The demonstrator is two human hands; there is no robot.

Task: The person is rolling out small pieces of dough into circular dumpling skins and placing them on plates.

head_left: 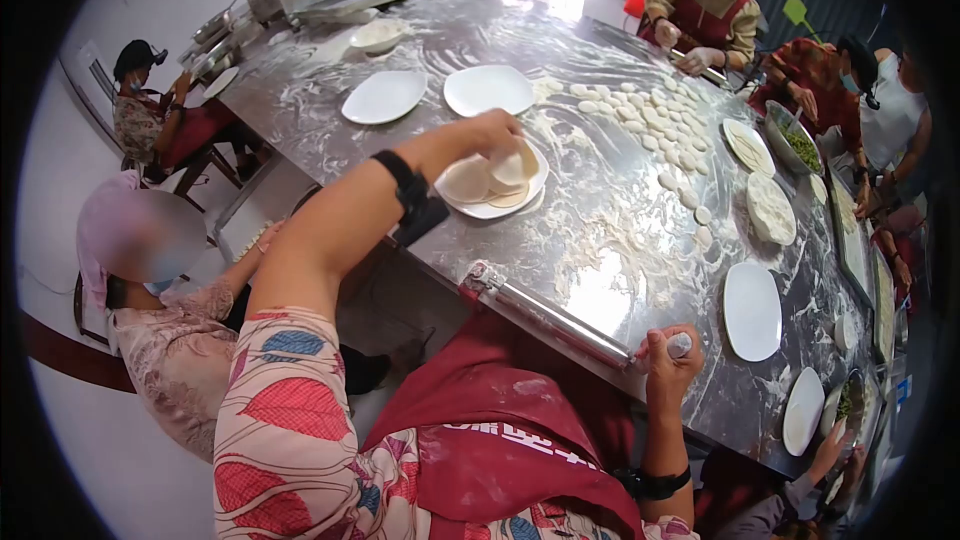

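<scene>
Out over a white plate (541, 176) stretches my left hand (497, 133), its fingers closed on a thin round dough wrapper (513, 169). Other flat wrappers (466, 182) lie on that plate below the hand. Close to my body, my right hand (673, 360) is wrapped around one handle of a metal rolling pin (560, 318). The pin lies along the front edge of the metal table, and its far end points left. No dough shows under the pin.
Many small flattened dough pieces (655, 120) lie on the floured metal table (600, 210). Around them stand white plates (752, 311), a bowl of flour (771, 208) and a bowl of green filling (797, 145). Several people work around the table; one sits close on my left.
</scene>
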